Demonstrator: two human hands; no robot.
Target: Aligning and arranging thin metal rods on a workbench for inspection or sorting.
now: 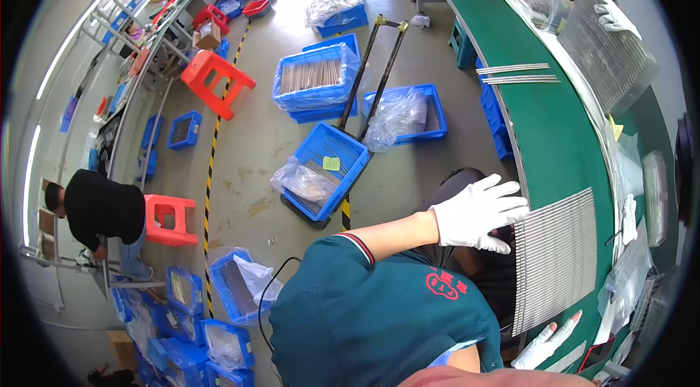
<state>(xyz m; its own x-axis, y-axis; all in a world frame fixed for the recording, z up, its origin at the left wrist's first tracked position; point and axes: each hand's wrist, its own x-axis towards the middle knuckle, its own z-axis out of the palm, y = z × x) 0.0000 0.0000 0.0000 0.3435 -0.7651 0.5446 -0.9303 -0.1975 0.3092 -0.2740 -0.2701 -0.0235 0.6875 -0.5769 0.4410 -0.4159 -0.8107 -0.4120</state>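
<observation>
Rods (556, 261) — nr L fingers (512, 203)

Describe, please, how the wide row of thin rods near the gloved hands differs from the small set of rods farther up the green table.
The wide row has many rods; the small set has few. The wide row lies as one dense sheet, whereas the small set is split into two bundles by a gap. Both are straight, greyish and lie across the green table.

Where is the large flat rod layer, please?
In the head view, the rod layer lies on the green table at right, beside the left hand.
</observation>
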